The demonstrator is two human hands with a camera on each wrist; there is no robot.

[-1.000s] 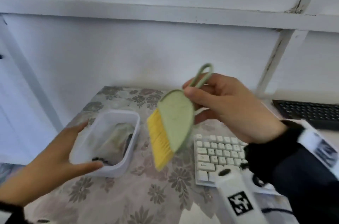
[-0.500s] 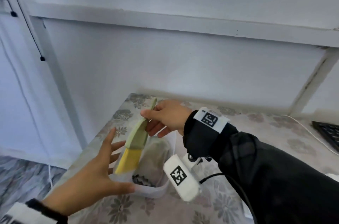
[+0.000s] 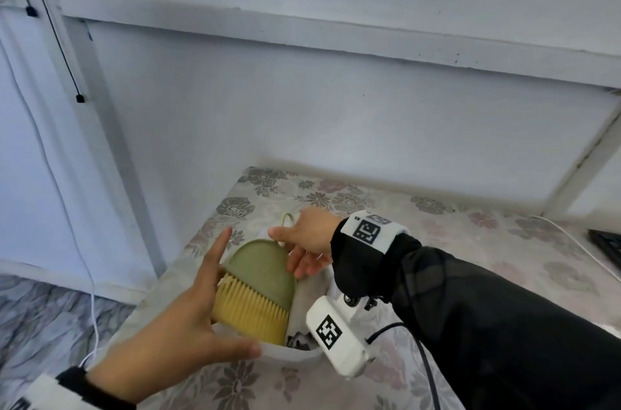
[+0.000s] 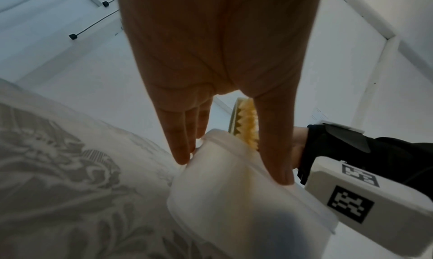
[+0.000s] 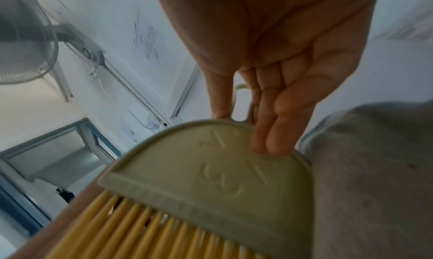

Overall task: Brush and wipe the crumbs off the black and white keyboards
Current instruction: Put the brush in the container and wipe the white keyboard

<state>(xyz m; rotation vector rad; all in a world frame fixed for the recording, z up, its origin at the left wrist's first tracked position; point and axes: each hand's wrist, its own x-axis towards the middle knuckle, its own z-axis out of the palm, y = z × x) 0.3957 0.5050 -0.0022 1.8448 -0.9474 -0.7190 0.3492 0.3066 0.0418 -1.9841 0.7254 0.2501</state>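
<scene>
My right hand (image 3: 304,239) pinches the green brush (image 3: 260,270) at its top by the loop handle, thumb above and fingers below. The yellow bristles (image 3: 250,313) point down into the white container (image 3: 290,356). In the right wrist view the brush (image 5: 222,179) fills the frame under my fingertips (image 5: 267,142). My left hand (image 3: 198,319) grips the container's near left corner, thumb on the rim and fingers along the side, as the left wrist view shows on the container (image 4: 234,198). Only a corner of the black keyboard (image 3: 610,246) shows at the far right. The white keyboard is out of view.
A grey cloth (image 3: 307,300) lies inside the container, with dark crumbs near its front. The floral tablecloth (image 3: 470,241) covers the table, whose left edge drops to the floor beside the container. A white cable (image 3: 568,238) runs along the right. The wall stands close behind.
My view swung left, away from the white keyboard. The right hand carried the brush from above the table down into the container, bristles now inside. The left hand still holds the container.
</scene>
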